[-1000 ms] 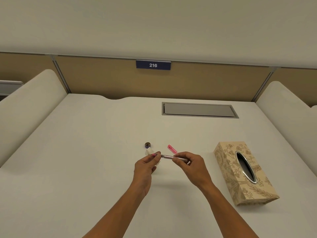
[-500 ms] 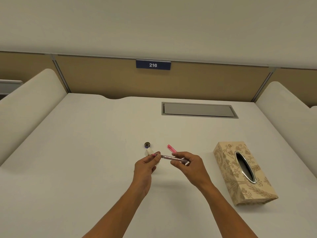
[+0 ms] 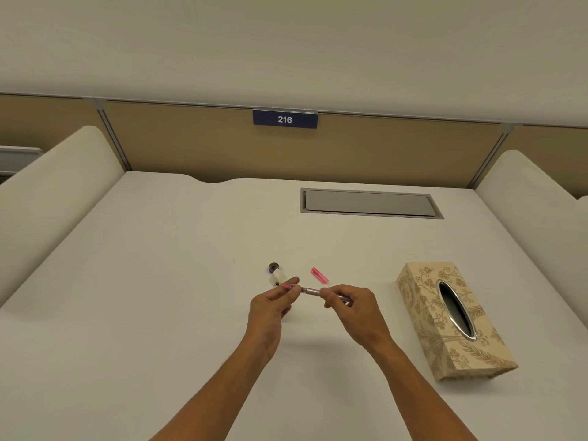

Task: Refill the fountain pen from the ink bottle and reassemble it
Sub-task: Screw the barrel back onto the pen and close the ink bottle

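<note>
Head view: left hand (image 3: 270, 308) and right hand (image 3: 356, 308) each pinch one end of the fountain pen (image 3: 310, 291) above the worktop (image 3: 159, 297); ink bottle (image 3: 276, 275) just beyond the left grip, pink cap (image 3: 319, 275) beyond both.

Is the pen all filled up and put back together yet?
Not quite. Both hands, left and right, hold the thin pink-and-clear fountain pen together. The small ink bottle sits open, its dark round lid beside it. The pink pen cap still lies on the white desk.
</note>
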{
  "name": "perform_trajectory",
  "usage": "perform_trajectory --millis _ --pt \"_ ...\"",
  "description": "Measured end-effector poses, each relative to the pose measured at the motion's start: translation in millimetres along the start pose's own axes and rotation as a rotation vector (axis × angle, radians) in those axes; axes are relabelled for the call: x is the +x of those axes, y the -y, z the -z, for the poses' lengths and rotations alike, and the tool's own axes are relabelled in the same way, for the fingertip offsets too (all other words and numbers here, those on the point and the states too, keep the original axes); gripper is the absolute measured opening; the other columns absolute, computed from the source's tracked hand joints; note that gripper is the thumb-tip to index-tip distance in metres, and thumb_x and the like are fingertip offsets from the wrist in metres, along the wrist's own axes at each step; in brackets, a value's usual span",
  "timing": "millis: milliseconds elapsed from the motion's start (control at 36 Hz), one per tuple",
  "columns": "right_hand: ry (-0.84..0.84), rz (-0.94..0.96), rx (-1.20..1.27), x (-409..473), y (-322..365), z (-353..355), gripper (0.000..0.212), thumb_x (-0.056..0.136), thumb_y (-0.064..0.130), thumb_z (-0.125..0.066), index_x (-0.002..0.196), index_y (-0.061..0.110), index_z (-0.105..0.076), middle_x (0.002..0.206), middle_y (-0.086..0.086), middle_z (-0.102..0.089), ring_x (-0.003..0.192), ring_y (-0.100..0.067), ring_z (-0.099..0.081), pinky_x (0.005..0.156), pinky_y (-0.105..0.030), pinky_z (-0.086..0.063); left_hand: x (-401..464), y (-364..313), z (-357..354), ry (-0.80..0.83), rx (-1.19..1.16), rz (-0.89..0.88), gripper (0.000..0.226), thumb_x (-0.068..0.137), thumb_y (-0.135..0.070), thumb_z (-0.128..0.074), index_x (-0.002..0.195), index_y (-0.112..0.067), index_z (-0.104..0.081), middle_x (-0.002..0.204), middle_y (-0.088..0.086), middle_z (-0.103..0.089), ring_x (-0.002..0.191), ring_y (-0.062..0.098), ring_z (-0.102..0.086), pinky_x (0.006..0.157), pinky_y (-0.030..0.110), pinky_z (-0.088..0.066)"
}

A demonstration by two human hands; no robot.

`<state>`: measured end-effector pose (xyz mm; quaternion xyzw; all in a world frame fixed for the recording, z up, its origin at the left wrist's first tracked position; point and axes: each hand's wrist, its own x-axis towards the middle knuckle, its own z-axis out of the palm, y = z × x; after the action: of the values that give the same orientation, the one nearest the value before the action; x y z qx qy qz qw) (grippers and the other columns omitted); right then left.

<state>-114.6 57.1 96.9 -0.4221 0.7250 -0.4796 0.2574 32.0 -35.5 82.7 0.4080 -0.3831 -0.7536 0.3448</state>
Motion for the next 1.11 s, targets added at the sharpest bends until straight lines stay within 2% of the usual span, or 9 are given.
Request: perform_trajectory --millis 83,222,333,417,556,722,889,1111 --pt "0.002 -0.024 -0.002 0.6 -0.1 0.5 0.025 0.094 0.037 -0.063 0.079 0.024 -0.077 0.066 0.007 -0.069 0.058 0.002 -0.052 0.057 -0.011 -0.037 -0.4 0.1 -1.4 0.002 -0.001 0.0 0.017 0.085 -0.012 -0.072 0.101 -0.009 -0.078 0.113 -0.008 -0.075 0.1 0.009 -0.06 0.081 0.025 -0.042" --pt "0.001 -0.014 -0.017 1.1 1.3 1.2 0.025 0.095 0.037 -0.063 0.073 0.029 -0.074 0.067 0.008 -0.069 0.058 0.002 -0.053 0.056 -0.011 -0.037 0.4 0.5 -1.2 -0.003 -0.004 0.007 0.019 0.085 -0.013 -0.072 0.102 -0.009 -0.077 0.113 -0.007 -0.075 0.101 0.01 -0.06 0.082 0.025 -0.042" --pt "0.011 0.001 0.004 0.1 0.5 1.3 0.009 0.09 0.035 -0.07 0.093 0.029 -0.076 0.082 0.012 -0.072 0.076 -0.001 -0.061 0.063 -0.011 -0.043 1.5 1.2 -0.7 -0.013 -0.01 0.008 0.017 0.084 -0.011 -0.073 0.1 -0.008 -0.078 0.113 -0.008 -0.075 0.098 0.009 -0.061 0.081 0.025 -0.042" --pt "0.018 0.026 0.02 -0.6 -0.2 2.2 0.015 0.083 0.031 -0.079 0.098 0.031 -0.074 0.088 0.015 -0.072 0.08 -0.005 -0.061 0.067 -0.013 -0.046 2.4 1.6 0.2 -0.015 -0.008 0.01 0.019 0.084 -0.012 -0.073 0.102 -0.006 -0.077 0.113 -0.007 -0.075 0.096 0.009 -0.061 0.082 0.024 -0.043" --pt "0.009 0.058 -0.007 1.1 -0.3 2.0 0.01 0.083 0.025 -0.079 0.09 0.031 -0.076 0.085 0.015 -0.073 0.081 -0.001 -0.061 0.067 -0.01 -0.044 1.6 1.9 0.2 -0.015 -0.007 0.011 0.02 0.084 -0.011 -0.073 0.102 -0.007 -0.077 0.112 -0.007 -0.075 0.094 0.009 -0.061 0.081 0.024 -0.043" --pt "0.0 0.07 -0.025 2.5 -1.0 0.0 0.008 0.084 0.025 -0.078 0.092 0.024 -0.078 0.085 0.012 -0.073 0.082 -0.001 -0.062 0.068 -0.009 -0.044 1.3 0.7 1.0 -0.005 -0.015 0.004 0.016 0.083 -0.011 -0.073 0.098 -0.01 -0.078 0.112 -0.008 -0.075 0.097 0.01 -0.061 0.083 0.025 -0.042" --pt "0.001 0.065 -0.007 3.5 0.1 -0.5 0.006 0.085 0.026 -0.077 0.088 0.031 -0.078 0.082 0.013 -0.073 0.081 -0.004 -0.063 0.068 -0.01 -0.044 1.9 0.4 2.8 -0.007 -0.018 -0.019 0.011 0.084 -0.01 -0.073 0.093 -0.013 -0.08 0.112 -0.006 -0.075 0.095 0.01 -0.06 0.082 0.025 -0.041" --pt "-0.003 0.068 0.0 3.8 -1.6 -0.4 0.006 0.085 0.026 -0.077 0.09 0.026 -0.08 0.08 0.014 -0.072 0.079 -0.003 -0.062 0.068 -0.01 -0.044 3.2 1.5 2.8 -0.02 -0.01 -0.023 0.011 0.083 -0.012 -0.073 0.091 -0.015 -0.081 0.114 -0.005 -0.074 0.097 0.011 -0.06 0.083 0.025 -0.042"
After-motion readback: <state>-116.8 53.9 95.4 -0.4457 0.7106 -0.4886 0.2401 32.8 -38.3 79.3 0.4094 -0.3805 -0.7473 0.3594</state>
